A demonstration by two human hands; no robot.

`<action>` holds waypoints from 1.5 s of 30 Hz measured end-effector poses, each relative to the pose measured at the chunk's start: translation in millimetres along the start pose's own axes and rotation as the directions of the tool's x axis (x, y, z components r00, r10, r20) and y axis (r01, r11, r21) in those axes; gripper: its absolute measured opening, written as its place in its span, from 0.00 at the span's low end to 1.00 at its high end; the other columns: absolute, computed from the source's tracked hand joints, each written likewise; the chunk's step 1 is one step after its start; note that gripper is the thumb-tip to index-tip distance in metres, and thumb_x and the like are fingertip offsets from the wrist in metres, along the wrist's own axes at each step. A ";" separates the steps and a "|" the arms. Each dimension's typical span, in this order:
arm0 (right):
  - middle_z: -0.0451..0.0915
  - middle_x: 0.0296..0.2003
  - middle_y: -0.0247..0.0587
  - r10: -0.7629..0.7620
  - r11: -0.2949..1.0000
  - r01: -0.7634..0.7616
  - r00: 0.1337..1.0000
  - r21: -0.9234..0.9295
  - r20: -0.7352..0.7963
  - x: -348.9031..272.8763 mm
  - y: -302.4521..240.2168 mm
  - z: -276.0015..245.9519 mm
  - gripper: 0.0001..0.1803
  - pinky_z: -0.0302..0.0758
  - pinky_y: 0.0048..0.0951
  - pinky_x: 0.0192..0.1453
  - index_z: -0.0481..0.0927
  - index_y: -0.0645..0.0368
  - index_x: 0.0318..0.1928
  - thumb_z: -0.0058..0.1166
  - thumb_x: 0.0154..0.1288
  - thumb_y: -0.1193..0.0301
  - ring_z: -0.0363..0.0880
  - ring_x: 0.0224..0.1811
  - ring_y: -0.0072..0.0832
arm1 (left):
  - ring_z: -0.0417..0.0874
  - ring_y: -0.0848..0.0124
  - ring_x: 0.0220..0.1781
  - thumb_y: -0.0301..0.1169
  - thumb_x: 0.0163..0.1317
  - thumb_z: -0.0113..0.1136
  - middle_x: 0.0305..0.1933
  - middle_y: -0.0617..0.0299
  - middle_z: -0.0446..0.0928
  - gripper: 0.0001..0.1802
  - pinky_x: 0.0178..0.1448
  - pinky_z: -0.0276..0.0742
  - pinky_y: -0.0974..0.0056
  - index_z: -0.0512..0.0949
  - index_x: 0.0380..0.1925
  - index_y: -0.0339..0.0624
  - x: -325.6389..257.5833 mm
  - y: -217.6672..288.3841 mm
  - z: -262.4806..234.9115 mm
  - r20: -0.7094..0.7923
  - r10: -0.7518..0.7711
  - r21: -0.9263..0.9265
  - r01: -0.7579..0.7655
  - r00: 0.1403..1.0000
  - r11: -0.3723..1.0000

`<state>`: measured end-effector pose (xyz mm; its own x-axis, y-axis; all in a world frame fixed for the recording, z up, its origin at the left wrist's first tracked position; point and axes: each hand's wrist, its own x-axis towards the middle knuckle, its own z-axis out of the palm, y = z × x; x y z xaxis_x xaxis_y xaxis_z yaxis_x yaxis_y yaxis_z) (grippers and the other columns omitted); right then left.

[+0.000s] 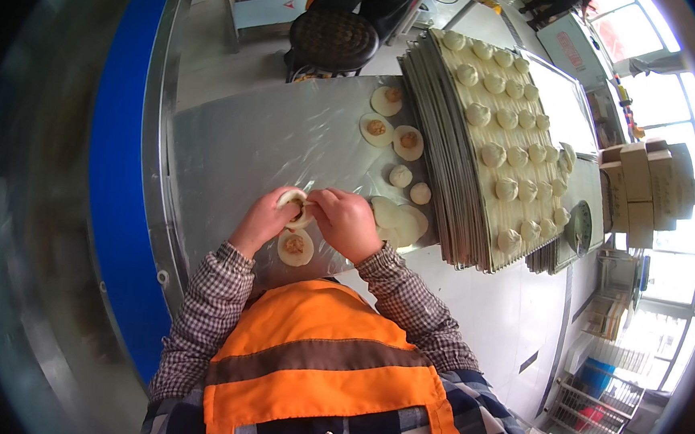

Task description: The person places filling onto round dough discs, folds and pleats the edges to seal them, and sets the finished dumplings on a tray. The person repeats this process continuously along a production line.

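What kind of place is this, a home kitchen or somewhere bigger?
Most likely a food workshop or small factory making filled buns. A long metal worktable holds dough rounds with filling, a stack of trays carries rows of finished buns, and both hands are folding another one.

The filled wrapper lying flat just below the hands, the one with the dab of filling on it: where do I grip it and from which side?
Probably by its bare outer rim, sliding fingertips under from the near edge. The filled wrapper lies flat on the metal table with filling heaped at its centre, so a top pinch would squash it. The left hand and right hand crowd its far side, pinching a dumpling.
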<state>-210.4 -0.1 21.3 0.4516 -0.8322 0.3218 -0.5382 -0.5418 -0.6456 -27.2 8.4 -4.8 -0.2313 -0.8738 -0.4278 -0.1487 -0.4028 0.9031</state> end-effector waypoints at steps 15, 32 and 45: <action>0.82 0.29 0.50 0.356 0.886 -0.348 0.934 0.306 0.032 -8.6 -4.2 7.6 0.07 0.79 0.29 0.33 0.78 0.65 0.39 0.58 0.59 0.78 0.84 0.29 0.34 | 0.80 0.76 0.37 0.30 0.67 0.48 0.40 0.64 0.79 0.13 0.43 0.78 0.71 0.77 0.47 0.40 2.3 1.6 7.1 0.021 0.160 -0.041 -0.159 0.987 0.986; 0.80 0.29 0.41 0.234 0.931 -0.224 0.972 0.289 0.000 2.4 -7.9 12.4 0.07 0.76 0.28 0.34 0.80 0.63 0.38 0.61 0.57 0.77 0.79 0.29 0.30 | 0.74 0.79 0.23 0.62 0.71 0.32 0.27 0.67 0.75 0.34 0.17 0.62 0.75 0.76 0.38 0.44 0.6 -13.2 3.7 -0.050 -0.032 -0.506 0.002 0.998 0.862; 0.80 0.30 0.43 0.348 0.808 -0.321 0.937 0.494 0.039 -5.3 -12.8 14.4 0.10 0.77 0.29 0.34 0.79 0.64 0.41 0.59 0.57 0.80 0.81 0.30 0.32 | 0.76 0.82 0.33 0.65 0.67 0.42 0.35 0.67 0.76 0.37 0.33 0.74 0.75 0.76 0.48 0.40 -4.3 -10.3 -7.9 0.071 0.029 -0.384 0.001 0.997 0.923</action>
<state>-195.7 12.9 17.8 0.2631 -0.9635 0.0500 -0.2282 -0.1125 -0.9671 -17.0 14.2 -11.9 -0.3029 -0.8635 -0.4034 0.2320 -0.4773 0.8476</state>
